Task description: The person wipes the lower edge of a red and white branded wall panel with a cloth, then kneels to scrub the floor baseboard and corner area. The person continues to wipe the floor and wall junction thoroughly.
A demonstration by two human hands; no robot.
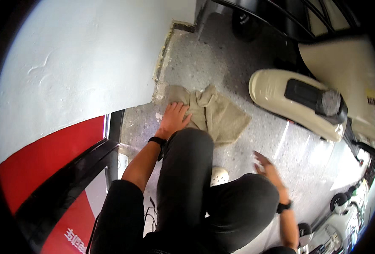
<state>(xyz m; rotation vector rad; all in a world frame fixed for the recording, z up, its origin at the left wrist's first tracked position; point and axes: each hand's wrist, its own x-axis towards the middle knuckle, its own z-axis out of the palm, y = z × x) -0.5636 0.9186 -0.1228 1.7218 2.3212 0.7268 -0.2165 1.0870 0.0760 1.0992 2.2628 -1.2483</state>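
Observation:
A beige-brown cloth (222, 117) lies rumpled and folded on the speckled grey floor in front of my knees. My left hand (174, 116) rests palm down on its left part, near the wall corner. Those fingers are extended and the thumb stands apart; no pinch on the fabric shows. To the right of the cloth, my right hand (265, 164) hangs beyond my right knee, apart from the cloth. It is slightly blurred, with its fingers parted and nothing in them.
A white wall (89, 66) with a rough, chipped bottom edge borders the left. Below it is a red panel (57, 139) with a black frame. A cream scooter's front fender (270, 85) juts in at right. More scooters (337, 231) stand lower right. A perforated cream clog (219, 176) shows between my knees.

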